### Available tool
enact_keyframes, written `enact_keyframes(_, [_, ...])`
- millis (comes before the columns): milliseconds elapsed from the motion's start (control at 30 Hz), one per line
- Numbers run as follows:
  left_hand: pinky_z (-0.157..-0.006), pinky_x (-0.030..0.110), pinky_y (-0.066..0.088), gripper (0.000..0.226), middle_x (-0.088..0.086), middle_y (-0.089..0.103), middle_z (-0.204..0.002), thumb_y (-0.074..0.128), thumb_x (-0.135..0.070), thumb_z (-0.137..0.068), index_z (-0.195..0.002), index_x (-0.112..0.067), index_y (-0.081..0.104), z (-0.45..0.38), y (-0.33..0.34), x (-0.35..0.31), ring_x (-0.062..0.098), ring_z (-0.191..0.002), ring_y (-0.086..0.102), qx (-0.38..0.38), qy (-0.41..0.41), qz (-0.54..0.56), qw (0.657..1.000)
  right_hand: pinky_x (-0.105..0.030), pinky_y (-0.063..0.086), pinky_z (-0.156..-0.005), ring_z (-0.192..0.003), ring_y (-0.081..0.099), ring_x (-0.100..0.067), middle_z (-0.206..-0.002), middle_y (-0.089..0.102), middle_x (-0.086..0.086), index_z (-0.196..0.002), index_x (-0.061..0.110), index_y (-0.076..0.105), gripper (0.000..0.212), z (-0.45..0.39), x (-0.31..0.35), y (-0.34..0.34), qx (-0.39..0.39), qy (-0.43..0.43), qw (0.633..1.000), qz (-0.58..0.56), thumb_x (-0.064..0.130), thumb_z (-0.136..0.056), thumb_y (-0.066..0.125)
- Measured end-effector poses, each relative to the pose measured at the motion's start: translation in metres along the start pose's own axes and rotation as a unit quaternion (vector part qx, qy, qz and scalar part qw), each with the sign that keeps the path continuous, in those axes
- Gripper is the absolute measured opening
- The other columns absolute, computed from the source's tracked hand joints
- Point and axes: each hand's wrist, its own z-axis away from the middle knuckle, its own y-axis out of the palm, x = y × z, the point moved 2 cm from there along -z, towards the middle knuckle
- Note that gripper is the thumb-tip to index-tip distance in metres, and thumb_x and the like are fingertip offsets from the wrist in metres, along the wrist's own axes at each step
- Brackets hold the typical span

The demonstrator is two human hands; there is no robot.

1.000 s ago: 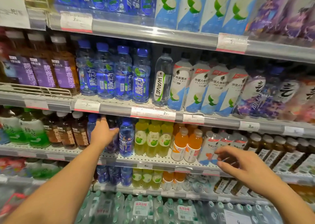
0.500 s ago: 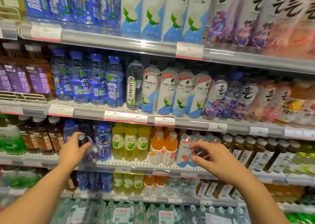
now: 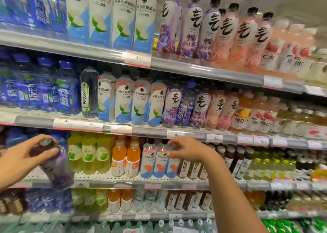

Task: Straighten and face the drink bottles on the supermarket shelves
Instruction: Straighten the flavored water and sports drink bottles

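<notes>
Left hand (image 3: 16,159) grips purple bottle (image 3: 53,163) near dark cap, fingers curled round neck; bottle tilted, base toward shelf edge (image 3: 123,184), in front of blue bottles at left end of third shelf. Bottle blurred, label not readable. Right hand (image 3: 187,148) at white-and-blue bottles (image 3: 155,160) on same shelf, fingers bent round top of rightmost one; if real grip, cannot tell. Orange bottles (image 3: 126,160) and yellow-green bottles (image 3: 88,156) stand upright between both hands.
</notes>
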Motion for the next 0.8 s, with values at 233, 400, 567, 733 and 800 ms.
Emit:
enact_keyframes(233, [-0.085, 0.034, 0.054, 0.064, -0.006, 0.076, -0.099, 0.071, -0.079, -0.063, -0.107, -0.033, 0.071, 0.048, 0.045, -0.188, 0.013, -0.094, 0.07, -0.028, 0.047, 0.033, 0.998, -0.031, 0.047, -0.095, -0.115, 0.06, -0.017, -0.138, 0.062, 0.0, -0.138, 0.02, 0.059, 0.045, -0.026, -0.011, -0.087, -0.252, -0.055, 0.966, -0.024, 0.035, -0.096, 0.067])
enact_keyframes(400, [-0.096, 0.059, 0.051, 0.071, 0.002, 0.075, -0.1, 0.071, -0.079, -0.064, -0.114, -0.027, 0.069, 0.062, 0.074, -0.223, 0.029, -0.099, 0.07, -0.025, 0.074, 0.084, 0.993, -0.034, 0.042, -0.097, -0.122, 0.056, -0.027, -0.141, 0.053, -0.011, -0.147, 0.015, 0.049, 0.058, -0.048, -0.022, -0.127, -0.333, -0.039, 0.942, -0.004, 0.032, -0.094, 0.068])
enact_keyframes(567, [-0.081, 0.03, 0.055, 0.05, -0.003, 0.075, -0.099, 0.067, -0.063, -0.069, -0.109, -0.034, 0.07, 0.077, 0.102, -0.236, 0.015, -0.094, 0.071, -0.012, 0.073, 0.078, 0.994, -0.045, 0.047, -0.101, -0.129, 0.052, -0.042, -0.146, 0.048, -0.022, -0.158, 0.011, 0.03, 0.077, -0.076, -0.029, -0.144, -0.346, 0.015, 0.938, 0.016, 0.035, -0.094, 0.065])
enact_keyframes(733, [-0.075, 0.023, 0.056, 0.048, -0.009, 0.075, -0.101, 0.066, -0.064, -0.068, -0.109, -0.04, 0.069, 0.08, 0.114, -0.245, 0.006, -0.092, 0.071, 0.009, 0.076, 0.067, 0.995, -0.047, 0.057, -0.086, -0.102, 0.066, -0.043, -0.121, 0.065, -0.021, -0.153, 0.018, 0.035, 0.078, -0.099, -0.029, -0.154, -0.325, 0.022, 0.945, 0.011, 0.042, -0.083, 0.062])
enact_keyframes(800, [-0.078, 0.029, 0.057, 0.042, -0.01, 0.075, -0.103, 0.069, -0.059, -0.073, -0.111, -0.04, 0.068, 0.08, 0.116, -0.247, 0.006, -0.094, 0.071, 0.011, 0.074, 0.06, 0.995, -0.049, 0.059, -0.084, -0.096, 0.067, -0.041, -0.111, 0.068, -0.018, -0.156, 0.017, 0.032, 0.08, -0.103, -0.028, -0.154, -0.315, 0.031, 0.949, 0.016, 0.041, -0.087, 0.063])
